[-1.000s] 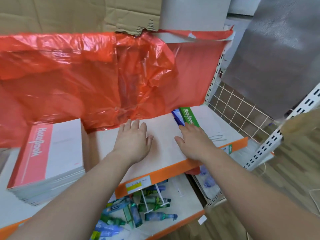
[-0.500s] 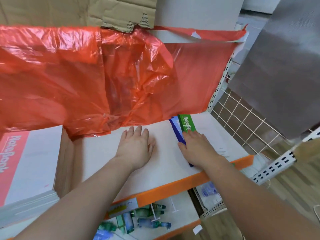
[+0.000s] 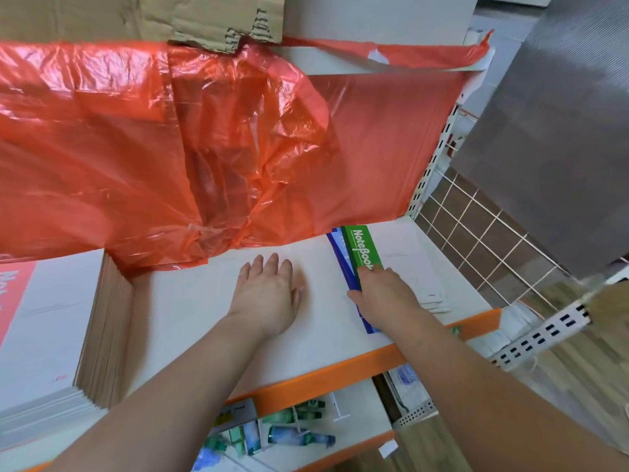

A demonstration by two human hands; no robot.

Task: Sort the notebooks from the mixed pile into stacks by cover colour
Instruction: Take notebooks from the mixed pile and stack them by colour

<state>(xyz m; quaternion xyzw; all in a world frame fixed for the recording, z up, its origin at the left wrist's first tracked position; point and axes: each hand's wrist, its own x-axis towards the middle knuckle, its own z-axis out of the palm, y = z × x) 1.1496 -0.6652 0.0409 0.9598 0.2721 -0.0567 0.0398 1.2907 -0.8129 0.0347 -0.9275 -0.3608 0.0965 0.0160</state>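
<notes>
Landmark: green-band notebook (image 3: 361,247), lying flat on the shelf behind the orange shelf lip (image 3: 340,369). It lies on top of a blue-band notebook (image 3: 341,261), which pokes out just to its left, so two colours share one pile.

Right hand (image 3: 384,298) lies on the near end of the green band, thumb out toward the blue edge. Can't tell whether the fingers hook the cover edge or only press.

Left hand (image 3: 269,294) is well left of the green notebook, flat, fingers straight and together, palm down on a white surface. Can't tell if that is shelf board or a cover.

Far left of the green notebook is a tall pink-band stack (image 3: 41,335), looks sorted. Red plastic sheet (image 3: 204,148) hangs behind.

Judgement: pink looks mostly done; green and blue still need splitting into their own stacks. Roughly mid-task.
</notes>
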